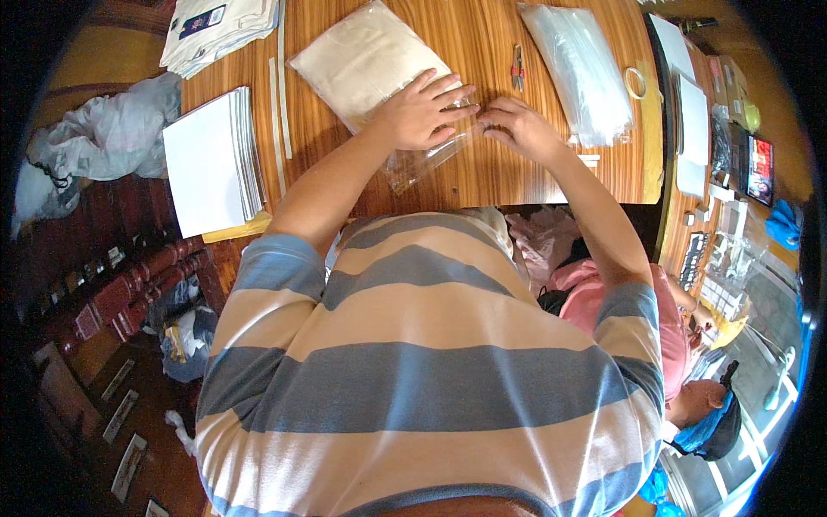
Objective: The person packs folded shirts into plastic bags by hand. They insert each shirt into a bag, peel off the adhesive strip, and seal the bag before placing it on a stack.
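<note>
On the wooden table lies a folded cream garment (366, 65) inside a clear plastic bag (415, 165). My left hand (420, 112) rests on the bag's near right part, its fingers spread and flat. Close to those fingertips, my right hand (521, 129) has its thumb and fingers pinched together at the right edge of the bag's clear flap. The loose flap hangs toward me below my left wrist, creased and shiny. Beyond my right hand lie red-handled thread snips (517, 69).
A stack of clear plastic bags (586, 82) and a tape roll (636, 83) lie at right. White card sheets (207, 159) are stacked at left, with folded garments (211, 39) behind. A person in pink (590, 293) sits close on my right.
</note>
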Tool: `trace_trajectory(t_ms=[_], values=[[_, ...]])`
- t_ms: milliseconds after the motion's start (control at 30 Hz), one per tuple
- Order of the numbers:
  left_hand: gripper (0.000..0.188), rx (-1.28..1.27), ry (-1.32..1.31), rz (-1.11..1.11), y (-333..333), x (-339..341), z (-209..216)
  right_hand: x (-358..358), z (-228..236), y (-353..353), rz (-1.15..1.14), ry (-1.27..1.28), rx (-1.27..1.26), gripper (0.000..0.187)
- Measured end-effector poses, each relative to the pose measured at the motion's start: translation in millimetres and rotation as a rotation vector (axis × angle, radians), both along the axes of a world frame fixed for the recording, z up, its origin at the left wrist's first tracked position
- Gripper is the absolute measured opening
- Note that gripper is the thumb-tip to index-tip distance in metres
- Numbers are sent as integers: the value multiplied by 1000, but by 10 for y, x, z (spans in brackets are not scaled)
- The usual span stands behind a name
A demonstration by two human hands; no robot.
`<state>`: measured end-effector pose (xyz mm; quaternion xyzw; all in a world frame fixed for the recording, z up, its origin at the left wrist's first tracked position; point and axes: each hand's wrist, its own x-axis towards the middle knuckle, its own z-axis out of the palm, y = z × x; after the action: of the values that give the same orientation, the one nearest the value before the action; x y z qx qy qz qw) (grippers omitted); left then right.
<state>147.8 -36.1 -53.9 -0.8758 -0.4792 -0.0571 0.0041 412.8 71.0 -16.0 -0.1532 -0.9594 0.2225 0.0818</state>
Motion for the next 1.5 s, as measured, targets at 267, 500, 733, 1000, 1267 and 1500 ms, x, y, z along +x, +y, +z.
trace_trajectory(t_ms=[267, 500, 733, 1000, 1267, 1500], values=[[54, -3, -43, 4, -15, -12, -30, -123, -8, -57, -101, -83, -48, 18], [53, -18, -29, -4, -2, 5, -25, -94, -239, 44, -134, -63, -98, 20], [54, -11, -53, 12, -12, -6, -57, -98, -177, 49, -135, -135, -69, 26], [55, -40, -13, 28, -17, 8, -17, -60, -125, 68, -36, 16, -197, 23], [57, 35, -88, 3, -14, -6, -62, -94, -74, 65, -86, -76, -201, 19], [59, 33, -63, -14, -4, 4, -41, -82, -107, 61, -68, -37, -125, 16]])
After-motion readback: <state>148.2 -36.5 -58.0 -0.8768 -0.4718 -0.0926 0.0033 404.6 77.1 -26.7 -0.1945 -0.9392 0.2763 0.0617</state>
